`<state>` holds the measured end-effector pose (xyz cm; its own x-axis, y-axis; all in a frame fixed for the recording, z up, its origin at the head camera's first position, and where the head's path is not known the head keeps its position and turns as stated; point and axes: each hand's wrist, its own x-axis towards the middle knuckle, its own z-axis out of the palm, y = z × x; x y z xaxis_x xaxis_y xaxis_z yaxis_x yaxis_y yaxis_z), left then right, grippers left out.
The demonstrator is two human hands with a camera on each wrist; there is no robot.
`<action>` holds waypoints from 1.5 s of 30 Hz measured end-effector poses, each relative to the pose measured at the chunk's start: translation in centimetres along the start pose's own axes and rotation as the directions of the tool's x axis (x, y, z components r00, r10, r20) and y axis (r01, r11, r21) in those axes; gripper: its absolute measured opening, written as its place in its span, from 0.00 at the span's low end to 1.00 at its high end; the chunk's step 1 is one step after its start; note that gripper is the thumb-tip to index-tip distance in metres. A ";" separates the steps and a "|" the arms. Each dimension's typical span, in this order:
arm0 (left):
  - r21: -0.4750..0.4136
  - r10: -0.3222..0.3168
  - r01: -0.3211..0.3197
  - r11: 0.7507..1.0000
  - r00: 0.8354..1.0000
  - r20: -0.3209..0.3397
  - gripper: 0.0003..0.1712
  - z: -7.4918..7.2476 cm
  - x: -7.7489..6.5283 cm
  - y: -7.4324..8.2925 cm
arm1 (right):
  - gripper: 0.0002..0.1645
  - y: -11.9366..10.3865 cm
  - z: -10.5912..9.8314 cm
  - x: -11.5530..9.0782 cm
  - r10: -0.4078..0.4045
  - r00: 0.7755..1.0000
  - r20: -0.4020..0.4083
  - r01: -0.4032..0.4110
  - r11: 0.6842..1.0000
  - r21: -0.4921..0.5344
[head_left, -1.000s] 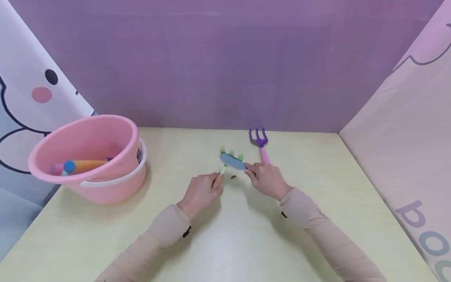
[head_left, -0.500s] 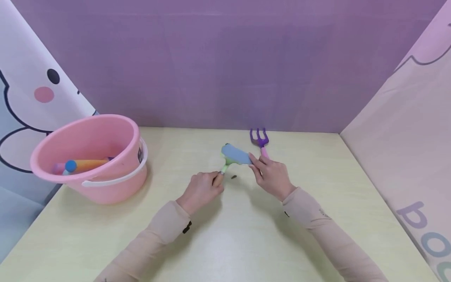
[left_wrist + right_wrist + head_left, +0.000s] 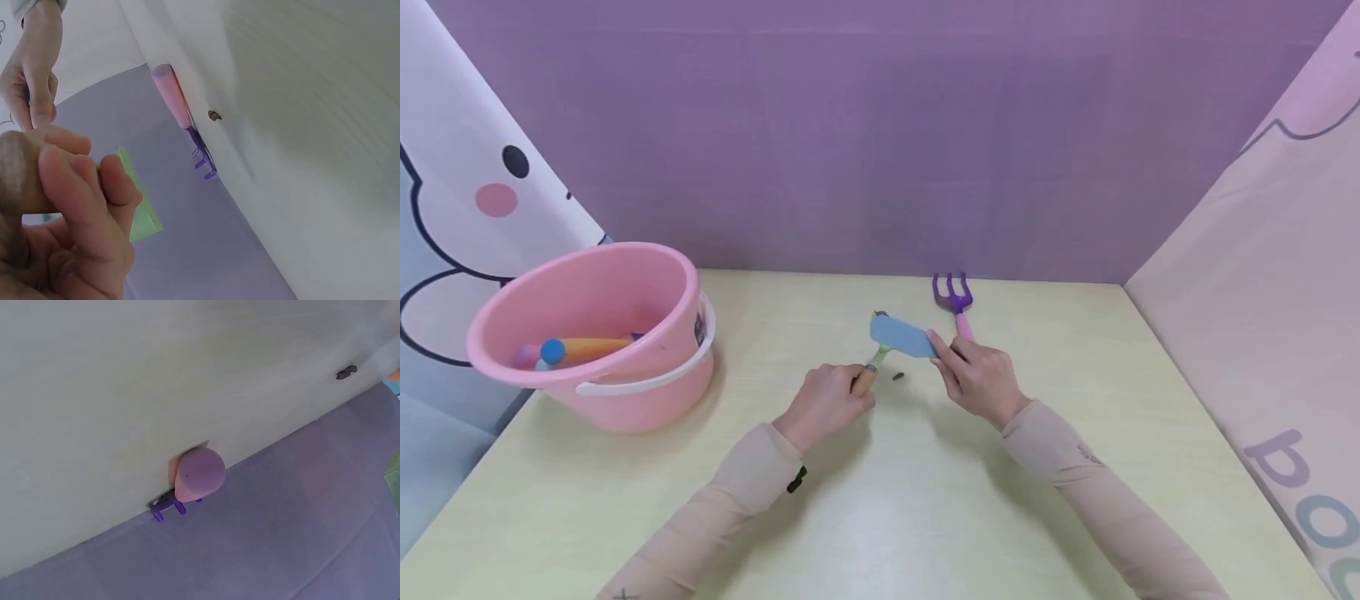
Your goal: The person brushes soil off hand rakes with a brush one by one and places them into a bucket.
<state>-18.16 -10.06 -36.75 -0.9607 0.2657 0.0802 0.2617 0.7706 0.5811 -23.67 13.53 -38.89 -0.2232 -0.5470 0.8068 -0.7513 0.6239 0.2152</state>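
In the head view my left hand grips the wooden handle of a small green garden rake. The left wrist view shows the fingers curled round that handle, with part of the green head beyond them. My right hand pinches one end of a flat light-blue piece between thumb and fingers. This piece lies across the rake's head and hides most of it. A dark bit of dirt peeks out past its far edge. The right hand is out of frame in its own wrist view.
A purple hand fork with a pink handle lies behind the right hand. One brown crumb lies on the pale table between the hands. At left stands a pink bucket with colourful items inside. Purple fabric walls the back.
The light-blue piece has shifted from below the rake's green tips to over its head, turning its broad face up. The right hand moved slightly right; the left hand stayed nearly still.
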 end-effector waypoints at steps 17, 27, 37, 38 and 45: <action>-0.397 -0.087 0.144 0.906 0.984 0.158 0.24 -1.0 -0.7 -3.5 | 0.23 1.3 -1.1 -0.9 0.267 0.959 -0.097 -0.262 0.963 0.062; -0.685 0.070 0.080 0.724 0.980 0.188 0.20 -2.4 -0.8 -4.9 | 0.23 1.7 -1.5 -1.0 0.325 0.943 -0.072 -0.323 0.946 0.037; -0.921 0.213 0.088 0.379 0.960 0.180 0.25 -2.9 -0.8 -5.4 | 0.20 1.2 -1.3 -1.1 0.349 0.937 -0.015 -0.348 0.936 0.046; -0.937 0.232 0.091 0.339 0.957 0.177 0.24 -2.9 -0.9 -5.4 | 0.20 1.2 -1.3 -1.1 0.354 0.935 -0.003 -0.353 0.934 0.045; -0.947 0.388 0.209 -0.242 0.916 0.103 0.19 -2.6 -1.0 -6.1 | 0.19 0.8 -1.4 -1.1 0.381 0.923 0.059 -0.384 0.922 0.043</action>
<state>-19.02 -16.51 -38.29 -0.7691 0.6016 0.2156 -0.3517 -0.6801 0.6432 -23.15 15.42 -38.84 -0.5290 -0.2997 0.7939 -0.6340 0.7615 -0.1350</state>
